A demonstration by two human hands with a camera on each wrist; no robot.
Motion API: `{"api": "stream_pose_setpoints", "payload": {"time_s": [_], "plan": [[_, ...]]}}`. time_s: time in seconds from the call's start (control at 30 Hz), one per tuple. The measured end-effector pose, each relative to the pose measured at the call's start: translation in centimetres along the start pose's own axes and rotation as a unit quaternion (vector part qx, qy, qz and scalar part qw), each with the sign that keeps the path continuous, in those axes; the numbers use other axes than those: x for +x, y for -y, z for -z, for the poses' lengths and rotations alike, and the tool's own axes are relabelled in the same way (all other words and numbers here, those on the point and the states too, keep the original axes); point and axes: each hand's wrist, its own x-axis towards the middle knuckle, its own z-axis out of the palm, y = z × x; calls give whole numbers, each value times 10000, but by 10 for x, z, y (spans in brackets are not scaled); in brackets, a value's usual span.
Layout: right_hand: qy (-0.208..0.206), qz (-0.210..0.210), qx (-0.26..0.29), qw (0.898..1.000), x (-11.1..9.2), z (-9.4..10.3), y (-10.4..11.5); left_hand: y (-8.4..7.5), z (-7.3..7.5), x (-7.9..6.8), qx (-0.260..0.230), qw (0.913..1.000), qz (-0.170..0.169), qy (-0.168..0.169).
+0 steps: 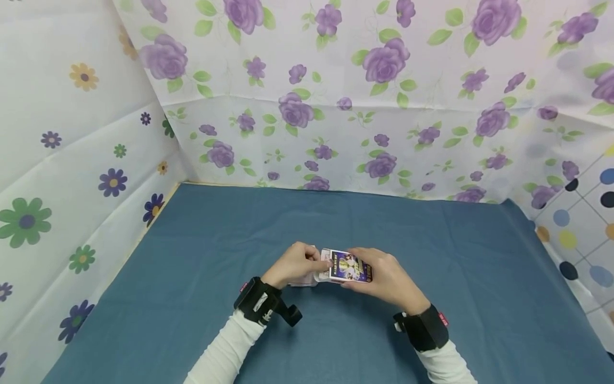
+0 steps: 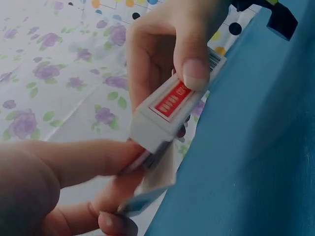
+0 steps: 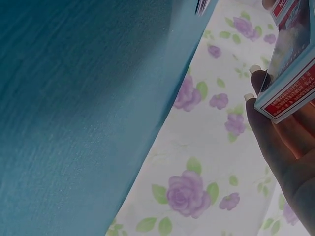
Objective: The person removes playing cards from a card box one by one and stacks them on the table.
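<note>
A small card box [image 1: 352, 266] with a purple and yellow picture front is held over the table in the right hand [image 1: 384, 272], thumb on one side and fingers on the other. Its left end is open, with a white flap [image 2: 160, 174] hanging from it in the left wrist view. The left hand [image 1: 299, 264] pinches at that open end; its thumb overlaps the box's edge and its other fingers curl near the flap. Below the left hand lies a pale, flat stack [image 1: 303, 281], partly hidden, which looks like cards. Red printed panels show on the box [image 3: 290, 93] in the right wrist view.
A blue cloth [image 1: 230, 229] covers the table. Flowered sheets [image 1: 336, 106] rise behind it and on the left, and a dotted sheet [image 1: 582, 229] stands at the right. Black camera bands [image 1: 259, 301] sit on both wrists.
</note>
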Motion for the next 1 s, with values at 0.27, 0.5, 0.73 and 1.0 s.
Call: {"api": "stream_pose_setpoints", "payload": {"time_s": [0.27,0.5,0.73,1.0], "plan": [[-24,-67,-31,10000,0,2,-2,7,11,-2,-466,9985,-102,263],[-62,-124,-105,9998,-1,3,-4,11,27,-10,-1296,9906,17,436],[-64,-158,-105,9998,-2,1,-6,18,35,-10,-1919,9803,226,416],[-67,-173,-92,9998,-1,0,-7,31,44,-6,-2102,9764,416,-267]]}}
